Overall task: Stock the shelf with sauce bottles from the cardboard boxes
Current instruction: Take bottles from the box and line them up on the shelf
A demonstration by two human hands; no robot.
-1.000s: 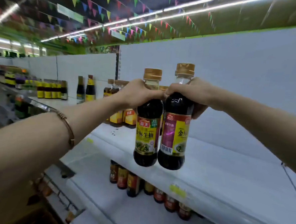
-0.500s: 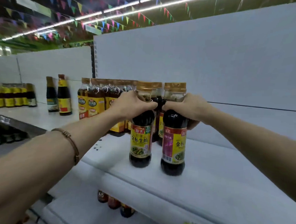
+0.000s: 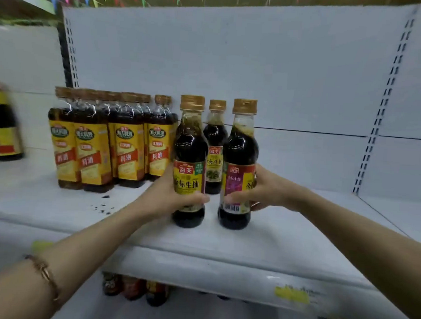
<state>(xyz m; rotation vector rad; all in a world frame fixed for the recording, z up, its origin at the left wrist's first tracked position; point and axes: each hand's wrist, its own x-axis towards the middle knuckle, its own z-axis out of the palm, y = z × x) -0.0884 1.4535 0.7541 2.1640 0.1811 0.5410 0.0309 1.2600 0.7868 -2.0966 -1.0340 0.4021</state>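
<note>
At the centre of the frame, on the white shelf [image 3: 286,240], two dark sauce bottles stand upright side by side with a narrow gap between them, each with a gold cap. The left hand [image 3: 167,198] has its grip wrapped round the label of the left bottle [image 3: 190,163], fingers curled across the front; the right hand [image 3: 266,190] holds the right bottle [image 3: 240,161] the same way, thumb on the lower label. Both bottles' bases look to be resting on the shelf, though neither grip has let go. Just behind them, in the gap, stands a third bottle of the same sauce [image 3: 215,145], so a short row has begun. Left of centre sits a tight block of yellow-labelled cooking-wine bottles [image 3: 107,138], and one blurred bottle [image 3: 2,122] stands at the far left edge.

As a judgement, stocking is at an early stage: the right half of this shelf is bare right up to the slotted upright, leaving plenty of room to fill. No cardboard boxes are in view, so how much stock remains cannot be told. What remains for this pair is to nudge them back beside the third and let go.
</note>
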